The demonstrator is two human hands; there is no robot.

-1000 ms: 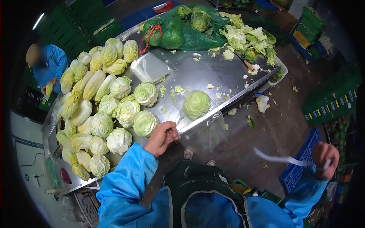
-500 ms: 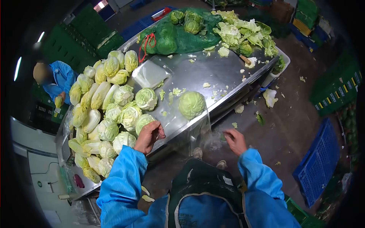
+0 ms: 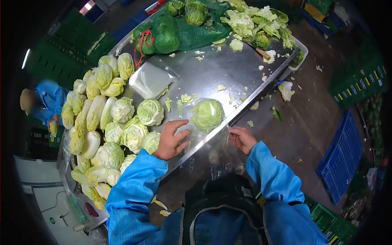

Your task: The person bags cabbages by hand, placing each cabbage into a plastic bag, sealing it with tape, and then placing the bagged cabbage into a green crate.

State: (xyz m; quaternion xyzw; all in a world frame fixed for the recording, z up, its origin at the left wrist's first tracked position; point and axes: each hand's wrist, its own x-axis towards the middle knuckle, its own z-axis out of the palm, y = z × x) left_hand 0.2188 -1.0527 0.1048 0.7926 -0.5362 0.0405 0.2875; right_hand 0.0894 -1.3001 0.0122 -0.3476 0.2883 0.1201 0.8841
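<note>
We pinch the clear bag (image 3: pixel 226 131) in our right hand (image 3: pixel 242 139) and spread our left hand (image 3: pixel 169 140), holding nothing, beside the film-covered cabbage (image 3: pixel 207 115) near the table (image 3: pixel 239 67) edge, judging it firm, fairly heavy, best cupped low through slippery, tearable film.

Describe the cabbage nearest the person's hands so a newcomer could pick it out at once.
Find the metal table, then its near edge, where the left hand and right hand are. Just beyond the gap between them sits a round, pale green cabbage. Unlike the heads crowded to its left, it sits alone, with clear plastic film around it.
</note>
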